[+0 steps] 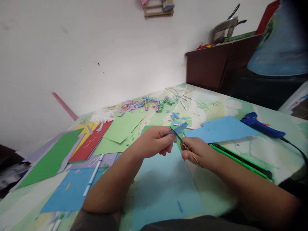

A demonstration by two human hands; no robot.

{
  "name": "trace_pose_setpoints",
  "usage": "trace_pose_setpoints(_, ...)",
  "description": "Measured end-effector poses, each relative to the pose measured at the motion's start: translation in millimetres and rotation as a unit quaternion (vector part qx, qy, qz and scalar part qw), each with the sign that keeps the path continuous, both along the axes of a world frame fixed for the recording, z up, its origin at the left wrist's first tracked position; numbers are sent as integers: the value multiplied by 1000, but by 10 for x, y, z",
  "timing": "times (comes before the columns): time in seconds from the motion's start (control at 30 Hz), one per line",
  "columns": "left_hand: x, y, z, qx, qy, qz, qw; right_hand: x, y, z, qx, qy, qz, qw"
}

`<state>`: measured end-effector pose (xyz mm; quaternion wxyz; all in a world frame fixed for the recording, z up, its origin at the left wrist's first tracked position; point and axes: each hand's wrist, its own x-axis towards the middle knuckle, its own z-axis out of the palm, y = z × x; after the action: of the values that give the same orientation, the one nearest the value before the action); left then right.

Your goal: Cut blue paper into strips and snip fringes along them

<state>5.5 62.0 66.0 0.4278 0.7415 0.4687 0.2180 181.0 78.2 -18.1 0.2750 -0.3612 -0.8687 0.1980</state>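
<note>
Between the fingers of my left hand [157,140] is a small strip of blue craft foam [181,128], its notched end pointing away to the right. My right hand [198,150] grips a pair of scissors [186,148], whose blades lie against the strip close to my left fingertips. Whether the blades are parted is hard to make out. Below both hands a light blue sheet [166,189] lies on the table, with a small dark blue scrap [180,206] near its front edge.
Coloured sheets, among them a green one [51,157] and a red one [92,141], spread over the left. Toward the right are a blue sheet [221,129], a blue glue gun [263,125] with a cord, and a green-black long case [243,162]. Foam scraps [132,106] pile up near the wall.
</note>
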Motion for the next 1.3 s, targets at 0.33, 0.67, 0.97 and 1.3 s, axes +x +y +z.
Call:
trace_pose_setpoints(0.33, -45, 45, -47, -124, -129, -34, 983, 5, 0, -10, -20, -9, -14, 1000)
trace_pose_setpoints(0.67, -4, 19, 15, -87, -57, 7, 995, -13, 35, -21, -39, -2, -20, 999)
trace_pose_setpoints(0.97, 23, -11, -7, 9, 21, 35, 999, 6, 13, -9, -19, 15, 6, 1000)
trace_pose_setpoints(1.3, 56, -79, -23, 198, 136, 55, 969, 18, -8, 35, -4, 0, 8, 1000)
